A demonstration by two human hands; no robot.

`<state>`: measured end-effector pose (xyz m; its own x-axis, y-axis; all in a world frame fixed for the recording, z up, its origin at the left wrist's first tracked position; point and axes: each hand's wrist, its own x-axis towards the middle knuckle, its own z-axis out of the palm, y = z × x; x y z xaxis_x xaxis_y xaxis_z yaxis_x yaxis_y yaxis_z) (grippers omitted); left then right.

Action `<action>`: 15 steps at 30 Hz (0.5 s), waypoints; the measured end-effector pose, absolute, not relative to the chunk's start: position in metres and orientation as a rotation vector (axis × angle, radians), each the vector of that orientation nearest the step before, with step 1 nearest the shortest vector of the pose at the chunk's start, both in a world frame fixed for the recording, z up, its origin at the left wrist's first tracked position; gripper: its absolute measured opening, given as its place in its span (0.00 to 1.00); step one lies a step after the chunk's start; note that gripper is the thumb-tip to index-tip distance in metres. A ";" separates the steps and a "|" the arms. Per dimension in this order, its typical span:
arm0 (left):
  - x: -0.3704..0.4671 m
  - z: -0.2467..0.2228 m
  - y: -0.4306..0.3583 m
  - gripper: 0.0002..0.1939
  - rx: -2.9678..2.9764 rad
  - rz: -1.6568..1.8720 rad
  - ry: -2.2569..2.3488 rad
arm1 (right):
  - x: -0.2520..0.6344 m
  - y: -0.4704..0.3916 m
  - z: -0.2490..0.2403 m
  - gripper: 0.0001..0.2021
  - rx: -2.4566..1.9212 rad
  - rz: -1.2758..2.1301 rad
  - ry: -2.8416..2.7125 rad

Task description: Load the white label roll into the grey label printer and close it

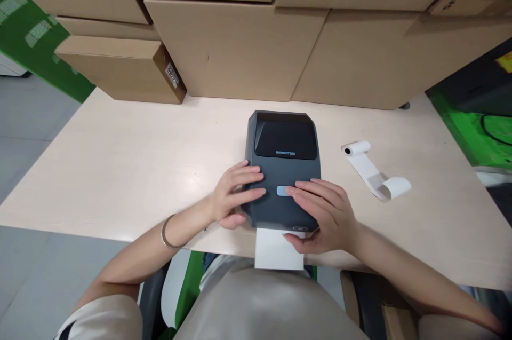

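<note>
A dark grey label printer (280, 169) with a glossy black window sits on the table in front of me. White label paper (276, 249) sticks out of its near side, past the table's front edge. My left hand (236, 193) rests on the printer's left side, fingers spread and nothing held. My right hand (326, 212) lies over the right front of the lid, its fingertips at the light blue button (283, 191). The right thumb is at the front edge, over the label paper; whether it touches the paper I cannot tell.
To the right lies a partly unrolled white paper roll (358, 149). Large cardboard boxes (240, 52) are stacked along the back of the table (120, 169). A flatter cardboard box (120, 68) leans at the back left.
</note>
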<state>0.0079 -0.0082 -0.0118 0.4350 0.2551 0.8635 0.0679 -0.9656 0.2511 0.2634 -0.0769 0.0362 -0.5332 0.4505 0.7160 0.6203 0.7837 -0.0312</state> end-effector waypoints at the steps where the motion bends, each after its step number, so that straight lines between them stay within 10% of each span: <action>1: 0.008 -0.014 -0.008 0.29 2.403 1.590 0.333 | 0.263 -0.077 0.038 0.26 -0.799 -0.299 -2.239; 15: 0.014 -0.033 0.009 0.25 1.414 1.544 0.896 | 0.261 -0.083 0.058 0.32 -0.828 -0.231 -2.372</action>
<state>0.0139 0.0087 -0.0325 -0.0136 0.9186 0.3949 -0.1128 -0.3938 0.9123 0.2611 -0.0827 0.0578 -0.6191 0.5070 0.5997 0.6131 0.7892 -0.0343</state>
